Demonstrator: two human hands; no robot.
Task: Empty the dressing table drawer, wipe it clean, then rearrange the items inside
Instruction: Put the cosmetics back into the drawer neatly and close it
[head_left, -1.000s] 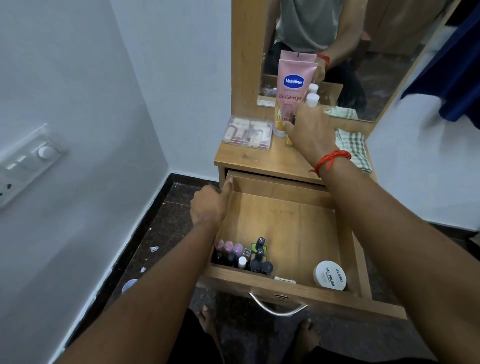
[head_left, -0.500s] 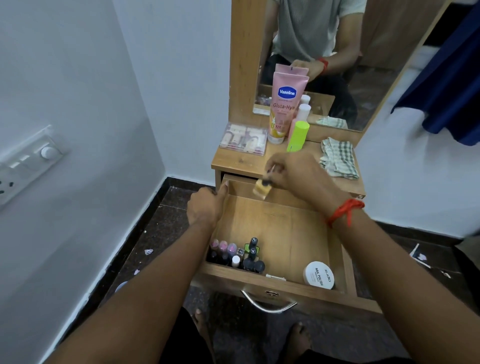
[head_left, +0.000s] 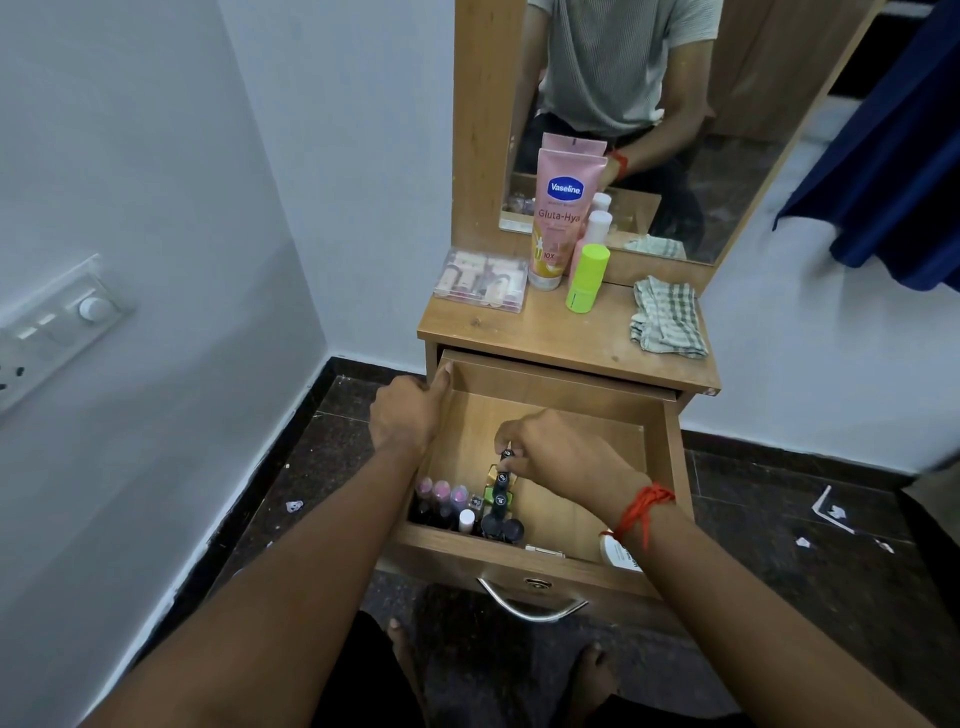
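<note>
The wooden drawer (head_left: 671, 467) of the dressing table stands pulled out. My left hand (head_left: 405, 421) grips the rim of its left wall. Inside the drawer my right hand (head_left: 556, 457) pinches a small yellowish bottle (head_left: 493, 474) by its black cap and holds it at the back of a cluster of small bottles. Pink-capped nail polishes (head_left: 441, 491) and black-capped ones (head_left: 501, 525) stand in the front left corner. A white round jar (head_left: 615, 553) lies at the front right, partly hidden by my wrist.
On the tabletop (head_left: 545, 338) stand a pink Vaseline tube (head_left: 561, 218), a pink bottle (head_left: 597, 223), a green bottle (head_left: 587, 280), a clear cosmetics box (head_left: 480, 280) and a checked cloth (head_left: 667, 322). A wall hems the left side. Blue fabric (head_left: 893, 156) hangs at right.
My right hand came from the tabletop down into the drawer with the small yellowish bottle and now holds it among the nail polishes. My left hand stayed on the drawer wall.
</note>
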